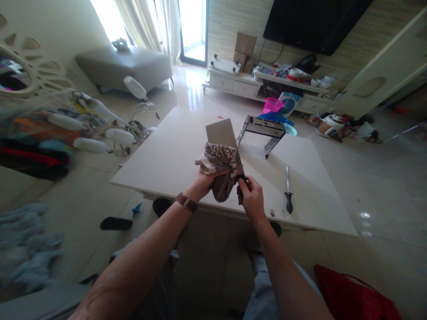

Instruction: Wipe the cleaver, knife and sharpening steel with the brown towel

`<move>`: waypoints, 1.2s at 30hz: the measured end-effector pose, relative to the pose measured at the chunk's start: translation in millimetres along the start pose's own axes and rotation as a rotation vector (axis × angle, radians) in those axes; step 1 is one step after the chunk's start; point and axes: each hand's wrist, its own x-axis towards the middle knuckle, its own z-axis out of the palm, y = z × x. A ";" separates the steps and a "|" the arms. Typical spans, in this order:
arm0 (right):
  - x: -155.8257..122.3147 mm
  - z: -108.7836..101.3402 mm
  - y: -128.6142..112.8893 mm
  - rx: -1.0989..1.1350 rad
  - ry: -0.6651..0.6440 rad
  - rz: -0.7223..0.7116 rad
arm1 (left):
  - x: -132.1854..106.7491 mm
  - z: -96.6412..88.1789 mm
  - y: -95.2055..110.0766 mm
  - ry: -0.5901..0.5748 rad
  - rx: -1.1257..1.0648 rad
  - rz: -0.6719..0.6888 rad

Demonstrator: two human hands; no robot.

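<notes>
My right hand is wrapped round the black handle of a cleaver, whose broad grey blade points away from me over the table. A brown and white patterned cloth is bunched against the lower part of the blade. My left hand grips this cloth; most of its fingers are hidden by the folds. To the right, a sharpening steel with a black handle lies on the white table. Beyond the cleaver stands a knife block with a slotted metal top and clear sides.
Behind the table are a pink basket and a low white TV cabinet. White lamp arms reach in at the left. A red bag lies on the floor at lower right, and a black slipper at left.
</notes>
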 end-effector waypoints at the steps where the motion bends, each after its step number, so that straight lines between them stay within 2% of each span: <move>1: -0.1 0.3 0.7 -0.002 -0.006 0.001 | 1.4 -1.8 2.1 0.005 -0.002 0.009; 12: -3.4 0.5 11.1 -0.072 -0.022 -0.015 | 14.2 -15.7 27.9 0.113 -0.088 0.062; 16: -4.2 -1.2 6.9 0.017 -0.006 0.027 | 10.0 -14.3 25.4 0.053 -0.066 -0.027; 20: -2.3 -2.2 3.5 0.096 0.044 0.033 | -0.1 -7.4 14.6 -0.033 0.008 -0.106; 23: 0.0 -2.5 4.6 0.120 0.061 0.022 | -6.9 -0.7 3.5 -0.073 0.065 -0.090; 28: 1.6 -2.3 5.7 0.111 0.051 0.023 | -7.1 1.7 -6.1 -0.051 0.084 -0.053; 36: 0.9 -2.0 4.7 0.078 0.011 0.020 | 4.4 -9.9 6.9 -0.044 0.059 -0.013</move>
